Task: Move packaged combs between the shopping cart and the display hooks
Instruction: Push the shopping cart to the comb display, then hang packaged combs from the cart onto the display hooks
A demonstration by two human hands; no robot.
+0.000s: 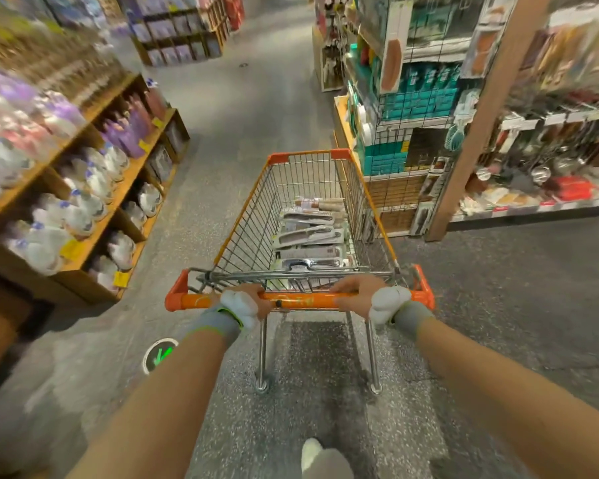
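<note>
1. Combs [308, 236] in flat packs lie piled on the bottom of the shopping cart [305, 154] basket, toward its right wall. Neither hand holds one.
2. Judged by look, each pack is light, thin and fairly stiff. The glossy faces are likely to slide over one another, so the pile may slump if a lower pack is pulled out.
3. The best hold is probably on the topmost pack, by its long edges or pinched at the header end. Any hanging hole is too small to make out.
4. The left hand [244, 300] is curled round the cart's orange handle bar [301, 301] toward its left end. The right hand [363, 297] is clamped on the same bar toward its right end. Each wrist carries a grey band with a white pad on the back of the hand.
5. Under the cart is a speckled grey floor [256, 115]. It looks smooth and hard, so the cart should roll freely and might drift once let go.
6. Just beside the cart's front right corner stands a wire grid rack [395, 131] hung with teal packs.
7. Past the rack are a wooden post [481, 133] and blurred hanging kitchen tools. Single display hooks cannot be told apart there.
8. Left of the cart, well apart, are wooden shelves [118, 188] holding purple bottles and pale goods.
</note>
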